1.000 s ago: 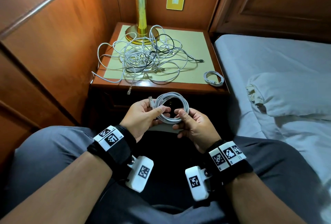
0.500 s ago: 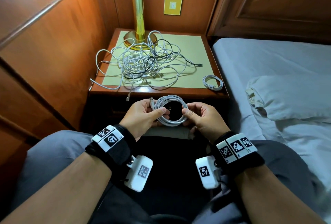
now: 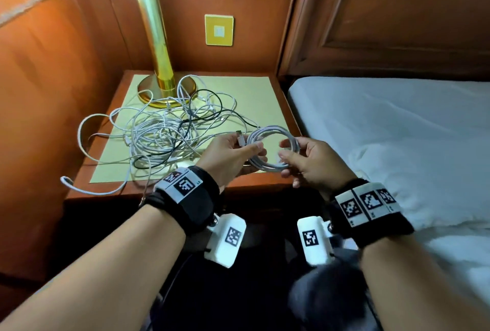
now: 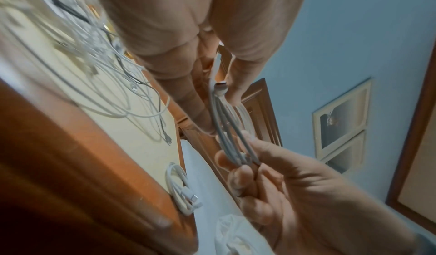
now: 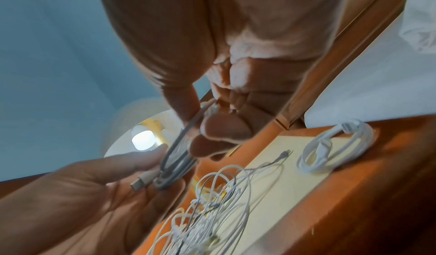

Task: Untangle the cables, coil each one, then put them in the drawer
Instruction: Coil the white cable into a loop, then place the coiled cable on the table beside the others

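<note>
A coiled white cable (image 3: pixel 274 148) hangs between my hands above the front right part of the nightstand (image 3: pixel 259 185). My left hand (image 3: pixel 254 151) pinches the coil's left side together with its USB plug (image 4: pixel 220 88). My right hand (image 3: pixel 284 149) pinches the coil's right side (image 5: pixel 186 143). A tangle of white and black cables (image 3: pixel 169 132) lies on the nightstand's yellow top, left of my hands. A second, smaller coiled white cable (image 4: pixel 181 188) (image 5: pixel 335 147) lies at the top's front right corner, hidden behind my right hand in the head view. The drawer front is in shadow below.
A brass lamp (image 3: pixel 159 65) stands at the back of the nightstand, its base touched by the tangle. One cable end (image 3: pixel 66 179) hangs over the front left corner. Wooden panelling (image 3: pixel 53 92) closes the left side. A bed (image 3: pixel 397 124) with a pillow (image 3: pixel 424 171) lies to the right.
Both hands have risen with the coil from lap height to above the nightstand's front edge. The right hand has shifted its hold to the coil's right side.
</note>
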Available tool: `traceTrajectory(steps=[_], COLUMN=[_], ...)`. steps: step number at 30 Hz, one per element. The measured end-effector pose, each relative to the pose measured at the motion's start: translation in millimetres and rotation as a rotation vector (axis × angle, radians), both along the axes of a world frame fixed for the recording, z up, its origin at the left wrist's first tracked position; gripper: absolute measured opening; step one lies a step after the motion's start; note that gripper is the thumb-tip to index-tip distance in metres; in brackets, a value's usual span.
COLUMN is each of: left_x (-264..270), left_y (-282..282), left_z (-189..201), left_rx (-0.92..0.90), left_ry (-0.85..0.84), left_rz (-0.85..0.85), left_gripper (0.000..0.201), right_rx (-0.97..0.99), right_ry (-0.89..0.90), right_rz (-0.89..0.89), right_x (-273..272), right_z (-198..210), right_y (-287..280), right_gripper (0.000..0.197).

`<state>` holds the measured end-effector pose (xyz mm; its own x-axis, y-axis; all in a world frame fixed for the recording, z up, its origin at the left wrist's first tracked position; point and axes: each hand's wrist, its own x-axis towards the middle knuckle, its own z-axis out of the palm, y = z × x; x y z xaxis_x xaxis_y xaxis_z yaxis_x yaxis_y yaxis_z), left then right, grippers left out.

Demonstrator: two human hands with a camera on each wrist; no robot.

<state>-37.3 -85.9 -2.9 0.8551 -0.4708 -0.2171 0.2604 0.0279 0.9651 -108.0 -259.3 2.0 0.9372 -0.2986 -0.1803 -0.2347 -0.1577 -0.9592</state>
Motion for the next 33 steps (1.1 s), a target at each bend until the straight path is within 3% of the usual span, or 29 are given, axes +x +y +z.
traceTrajectory(steps=[3,6,10,14,18,20,24,26,30,33], left_x=[27.9,51.9,76.1,92.6,110.9,116.0,117.1,111.3,107.2,111.3], left_y=[-28.9,-49.5,-63.2,-65.0,-59.7,-54.4,-52.8,-61.2,-76.8,-81.0], left_z=[-5.0,-17.3,-41.1,-52.2,-52.9,-51.0,-51.0,-51.1,-47.9,-46.3], left_rx=[-0.008,-0.003,0.280,0.401,0.409,0.418,0.533,0.530,0.466,0.377], left_ry=[0.078,0.130,0.026,-0.059,-0.105,-0.104,-0.259,-0.276,-0.219,-0.084], left_rz=[-0.028,-0.020,-0.040,-0.013,0.051,0.083,0.000,-0.081,-0.119,-0.059], left_gripper=[0.023,0.021,0.024,0.064,0.074,0.068,0.017,0.015,0.059,0.069], right_rx=[-0.022,-0.047,-0.045,-0.059,-0.107,-0.097,-0.160,-0.193,-0.228,-0.206], right_ry=[-0.007,-0.021,0.020,0.090,0.226,0.268,0.329,0.347,0.355,0.320], right_rz=[-0.076,-0.144,-0.237,-0.286,-0.226,-0.189,-0.218,-0.235,-0.206,-0.196], right_x=[24.9,50.4,81.4,105.4,122.4,127.0,124.3,119.7,113.6,113.9], right_z=[-3.6,-10.9,-22.4,-39.9,-55.8,-61.1,-60.7,-56.8,-47.0,-44.8], right_y=[-30.8,-58.6,-86.9,-108.8,-115.6,-113.8,-112.9,-112.0,-105.5,-103.8], right_gripper=[0.017,0.013,0.016,0.016,0.013,0.013,0.015,0.018,0.017,0.011])
